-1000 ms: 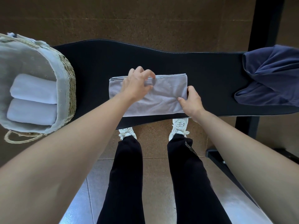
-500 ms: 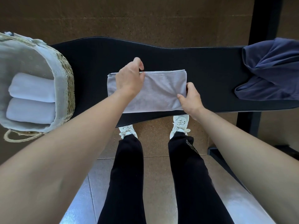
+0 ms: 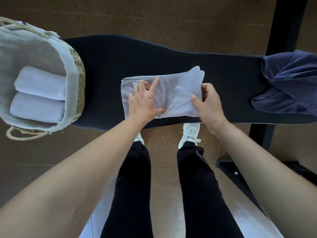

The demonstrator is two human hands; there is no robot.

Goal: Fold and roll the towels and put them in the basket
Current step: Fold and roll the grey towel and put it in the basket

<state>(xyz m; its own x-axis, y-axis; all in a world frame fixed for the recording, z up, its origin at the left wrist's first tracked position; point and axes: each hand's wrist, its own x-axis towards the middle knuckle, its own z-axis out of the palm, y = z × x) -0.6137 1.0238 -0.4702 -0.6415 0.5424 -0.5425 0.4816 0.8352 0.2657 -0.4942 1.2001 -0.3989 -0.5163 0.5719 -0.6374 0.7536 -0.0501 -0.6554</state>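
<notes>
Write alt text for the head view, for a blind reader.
A person's left hand presses a folded pale towel flat on a black mat while the right hand grips its right end. A basket at left holds two rolled towels; a dark blue cloth lies at right.

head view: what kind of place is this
Probably an indoor laundry-folding spot, home or studio, I can't tell which: a black padded table over a brown tiled floor, a lined wicker basket holding two rolled towels, and a dark blue cloth waiting at the table's end.
</notes>
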